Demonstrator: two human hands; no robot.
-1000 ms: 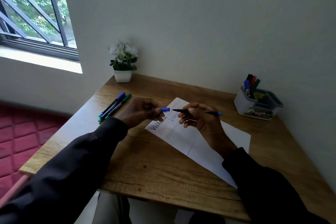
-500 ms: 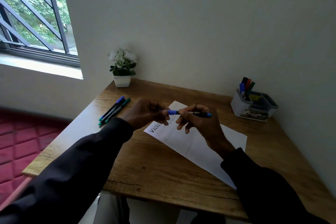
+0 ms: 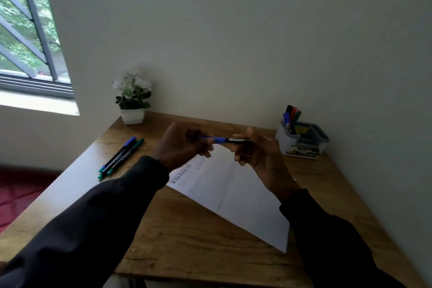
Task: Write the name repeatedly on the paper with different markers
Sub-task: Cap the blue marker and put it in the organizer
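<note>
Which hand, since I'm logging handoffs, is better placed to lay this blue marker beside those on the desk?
Probably the left hand: it holds the blue marker by its cap end and sits nearer the loose markers.

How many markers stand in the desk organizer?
4, in the desk organizer's left end: blue marker lowest, black marker, red marker, green marker rightward. Others may be hidden.

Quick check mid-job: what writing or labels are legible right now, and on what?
"Vic…": dark ink on the paper, near its left corner; the rest of the word is blurred.
Fainter lines beside and below it: too blurred to read.
Yellow label in the organizer: unreadable.
Loose markers: any print is too small to read.
</note>
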